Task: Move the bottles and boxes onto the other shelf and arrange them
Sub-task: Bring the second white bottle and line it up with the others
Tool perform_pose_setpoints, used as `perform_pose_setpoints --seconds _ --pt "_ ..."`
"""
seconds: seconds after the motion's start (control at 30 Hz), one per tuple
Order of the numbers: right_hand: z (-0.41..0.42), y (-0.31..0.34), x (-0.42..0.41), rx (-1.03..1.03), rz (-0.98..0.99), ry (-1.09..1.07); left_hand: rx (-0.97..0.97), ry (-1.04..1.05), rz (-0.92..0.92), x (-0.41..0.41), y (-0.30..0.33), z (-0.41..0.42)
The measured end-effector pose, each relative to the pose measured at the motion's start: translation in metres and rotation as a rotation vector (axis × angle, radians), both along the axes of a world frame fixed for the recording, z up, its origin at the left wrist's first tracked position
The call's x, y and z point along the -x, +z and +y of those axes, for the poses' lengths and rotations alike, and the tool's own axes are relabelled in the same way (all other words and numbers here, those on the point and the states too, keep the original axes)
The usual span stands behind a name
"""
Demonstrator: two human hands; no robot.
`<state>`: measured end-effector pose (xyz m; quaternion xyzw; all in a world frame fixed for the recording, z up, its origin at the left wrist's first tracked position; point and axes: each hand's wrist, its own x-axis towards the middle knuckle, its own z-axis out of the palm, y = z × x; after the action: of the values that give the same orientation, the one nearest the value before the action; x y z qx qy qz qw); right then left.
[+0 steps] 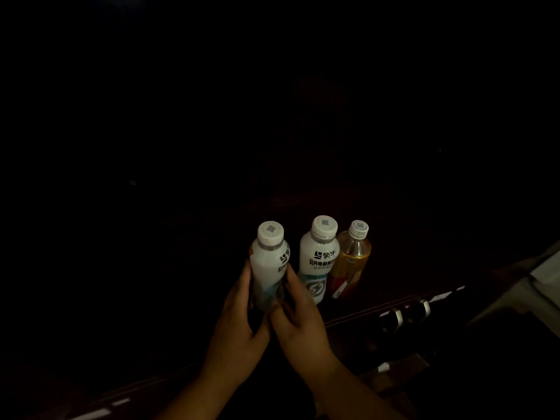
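Fingers [247, 286] of both hands were clamped round one white bottle [270, 265], white cap, dark lettering, held upright: left hand [236, 325] on its left side, right hand [298, 319] on its right and lower part. Just right of the fingers stood a second white bottle [316, 262], same label, upright on the dark shelf [394, 303]. Beyond that, touching or nearly so, stood an amber drink bottle [348, 265], white cap, red-and-yellow label. Near the shelf's front edge, right of the hands, were pale tags [439, 297]. Surroundings were too dark to tell.
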<state>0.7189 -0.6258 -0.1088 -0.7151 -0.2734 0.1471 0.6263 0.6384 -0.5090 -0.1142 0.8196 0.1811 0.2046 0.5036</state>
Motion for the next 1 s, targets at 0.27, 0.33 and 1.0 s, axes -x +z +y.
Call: perform_pose_setpoints --seconds 0.27,0.33,1.0 --pt "-0.026 -0.017 0.021 0.008 0.046 -0.032 0.114 0.097 0.003 -0.003 -0.011 0.012" --pt "-0.028 -0.019 0.02 0.024 0.075 -0.022 0.126 0.089 -0.004 -0.009 -0.01 0.011" --pt "-0.039 -0.021 0.048 0.177 -0.036 0.108 0.245 0.053 0.013 -0.022 -0.017 -0.012"
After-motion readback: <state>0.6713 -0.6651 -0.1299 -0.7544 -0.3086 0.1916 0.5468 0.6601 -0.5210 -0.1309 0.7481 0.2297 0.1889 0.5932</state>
